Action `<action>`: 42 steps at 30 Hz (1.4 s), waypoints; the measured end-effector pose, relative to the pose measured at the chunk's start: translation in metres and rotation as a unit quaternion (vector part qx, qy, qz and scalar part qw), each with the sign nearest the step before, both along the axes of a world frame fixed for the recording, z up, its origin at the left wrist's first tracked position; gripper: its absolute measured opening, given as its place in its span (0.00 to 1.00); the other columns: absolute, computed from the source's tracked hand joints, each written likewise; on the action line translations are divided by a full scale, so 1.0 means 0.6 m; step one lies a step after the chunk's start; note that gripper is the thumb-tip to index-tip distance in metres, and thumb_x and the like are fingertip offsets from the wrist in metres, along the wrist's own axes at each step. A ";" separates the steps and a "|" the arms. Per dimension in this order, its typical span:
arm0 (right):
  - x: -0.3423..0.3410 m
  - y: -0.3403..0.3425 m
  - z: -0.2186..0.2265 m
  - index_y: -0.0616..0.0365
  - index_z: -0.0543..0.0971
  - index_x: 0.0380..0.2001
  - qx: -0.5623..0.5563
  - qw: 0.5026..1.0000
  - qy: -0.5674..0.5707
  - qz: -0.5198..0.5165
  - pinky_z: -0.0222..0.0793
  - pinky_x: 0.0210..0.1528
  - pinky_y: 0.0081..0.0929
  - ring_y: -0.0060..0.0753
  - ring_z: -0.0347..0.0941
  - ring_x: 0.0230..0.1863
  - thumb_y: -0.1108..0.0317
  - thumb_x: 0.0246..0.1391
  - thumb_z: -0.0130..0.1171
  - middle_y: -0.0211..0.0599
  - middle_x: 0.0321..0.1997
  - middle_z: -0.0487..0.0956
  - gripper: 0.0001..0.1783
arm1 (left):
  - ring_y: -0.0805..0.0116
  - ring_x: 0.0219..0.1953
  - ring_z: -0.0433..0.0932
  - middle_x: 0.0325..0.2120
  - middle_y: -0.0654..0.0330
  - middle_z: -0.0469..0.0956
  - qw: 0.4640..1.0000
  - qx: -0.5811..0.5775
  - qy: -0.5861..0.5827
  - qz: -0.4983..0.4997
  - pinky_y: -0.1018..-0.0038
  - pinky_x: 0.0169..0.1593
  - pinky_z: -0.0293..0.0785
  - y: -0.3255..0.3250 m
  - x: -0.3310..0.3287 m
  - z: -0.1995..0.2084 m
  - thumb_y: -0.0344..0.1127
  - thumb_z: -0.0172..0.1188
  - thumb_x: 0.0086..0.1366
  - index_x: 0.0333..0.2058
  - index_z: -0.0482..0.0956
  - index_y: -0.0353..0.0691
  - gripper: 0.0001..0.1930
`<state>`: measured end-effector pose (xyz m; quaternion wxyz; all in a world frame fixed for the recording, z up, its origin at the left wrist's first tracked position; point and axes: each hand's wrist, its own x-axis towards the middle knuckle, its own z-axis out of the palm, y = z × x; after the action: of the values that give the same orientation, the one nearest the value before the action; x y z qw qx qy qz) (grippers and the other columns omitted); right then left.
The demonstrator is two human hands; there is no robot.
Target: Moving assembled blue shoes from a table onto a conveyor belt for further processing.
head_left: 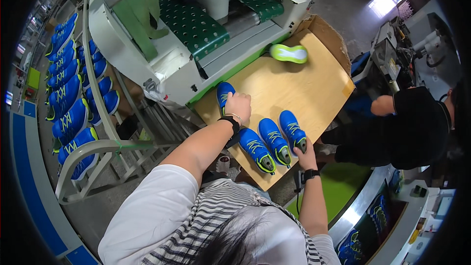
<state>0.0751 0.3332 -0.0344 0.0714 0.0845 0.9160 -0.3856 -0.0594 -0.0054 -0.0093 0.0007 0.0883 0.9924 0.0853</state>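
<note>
My left hand (239, 107) is closed round the heel end of a blue shoe (225, 90) with lime trim, at the left edge of a light wooden board (319, 86). My right hand (307, 157) grips the heel of another blue shoe (291, 123), at the right end of a row. Beside it stand two more, a middle shoe (273, 137) and a left shoe (254, 146), toes pointing away from me. Grey inserts show in the heel openings of the row. Farther off lies a slightly blurred lime and white sole (289, 54); whether an upper is attached I cannot tell.
Behind the board stands a machine with a perforated green belt (196, 28). A metal rack (117, 144) at left carries several blue shoes (66, 91). At right is another person in black (414, 127). Cardboard (333, 41) borders the board's far right side. More shoes (349, 248) lie lower right.
</note>
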 end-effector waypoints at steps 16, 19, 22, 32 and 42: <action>0.046 -0.010 -0.013 0.63 0.59 0.71 -0.102 0.994 0.002 -0.046 0.59 0.71 0.35 0.43 0.64 0.69 0.68 0.57 0.66 0.52 0.69 0.67 0.42 | 0.62 0.43 0.78 0.33 0.61 0.83 1.000 0.006 0.016 -0.010 0.60 0.48 0.64 0.000 0.001 -0.001 0.39 0.59 0.59 0.34 0.83 0.46 0.08; 0.047 -0.022 0.004 0.65 0.61 0.71 -0.163 0.982 -0.005 -0.091 0.62 0.68 0.34 0.41 0.68 0.66 0.69 0.59 0.65 0.51 0.66 0.71 0.40 | 0.62 0.43 0.78 0.33 0.61 0.83 1.000 0.012 0.025 -0.009 0.60 0.48 0.64 -0.001 0.005 -0.001 0.39 0.59 0.59 0.33 0.83 0.46 0.07; 0.044 -0.001 -0.014 0.68 0.62 0.70 -0.179 0.972 0.007 -0.152 0.65 0.66 0.32 0.38 0.71 0.64 0.70 0.61 0.65 0.50 0.64 0.73 0.38 | 0.61 0.42 0.78 0.32 0.61 0.83 0.999 0.012 0.035 -0.012 0.61 0.48 0.63 0.002 0.003 0.003 0.39 0.59 0.59 0.33 0.82 0.46 0.07; -0.025 0.022 -0.015 0.65 0.61 0.70 -0.071 0.982 0.067 -0.163 0.62 0.67 0.39 0.53 0.67 0.64 0.72 0.58 0.63 0.56 0.62 0.69 0.38 | 0.47 0.55 0.78 0.49 0.50 0.82 0.967 0.114 -0.215 0.080 0.53 0.60 0.68 0.074 -0.116 0.028 0.54 0.60 0.64 0.57 0.75 0.43 0.28; -0.023 0.023 -0.014 0.65 0.58 0.70 -0.093 0.984 0.070 -0.133 0.58 0.69 0.46 0.60 0.63 0.65 0.73 0.55 0.65 0.59 0.64 0.66 0.42 | 0.46 0.58 0.72 0.56 0.46 0.72 0.912 0.240 -0.029 0.331 0.54 0.64 0.63 0.256 -0.308 -0.016 0.50 0.77 0.49 0.71 0.54 0.46 0.55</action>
<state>0.0611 0.3470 -0.0430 -0.0373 0.1714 0.8594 -0.4803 -0.2445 0.1484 -0.0187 -0.0202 -0.2502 0.9139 0.3189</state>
